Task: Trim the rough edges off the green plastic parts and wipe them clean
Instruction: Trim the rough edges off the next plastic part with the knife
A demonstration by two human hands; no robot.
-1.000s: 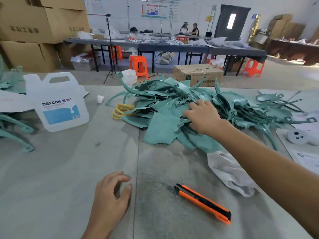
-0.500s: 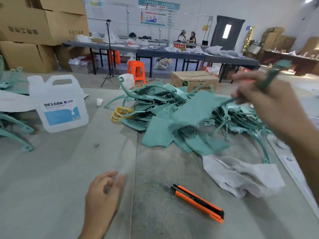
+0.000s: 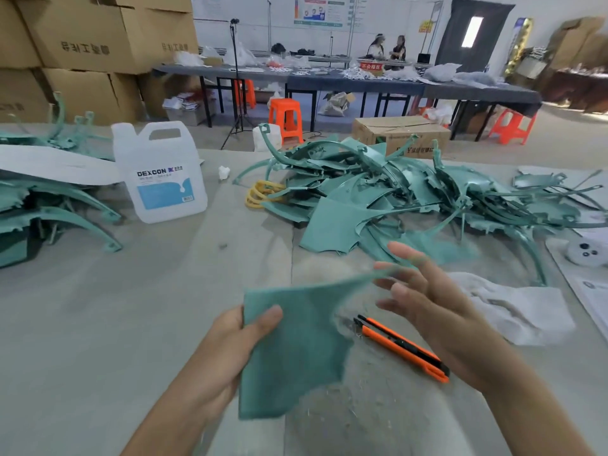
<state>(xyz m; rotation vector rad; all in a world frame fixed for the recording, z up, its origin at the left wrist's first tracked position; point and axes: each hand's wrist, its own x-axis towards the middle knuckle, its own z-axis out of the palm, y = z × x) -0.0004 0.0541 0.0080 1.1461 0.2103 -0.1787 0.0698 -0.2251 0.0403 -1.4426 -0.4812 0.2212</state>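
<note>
A flat green plastic part is gripped by the left hand; right hand is spread open, nothing held.

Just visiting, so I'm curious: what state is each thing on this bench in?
Green part: lifted, edges ragged.
Left hand: grips the part's corner.
Right hand: fingers straight, at the part's tip.
Orange knife: lying on the table, unheld.
Jug: upright.
White cloth: crumpled on the table.
Green pile: heaped, untrimmed.

Left grip: bare hand, bare wrist, bare forearm as far as seen.
Right grip: bare hand, bare forearm.
</note>
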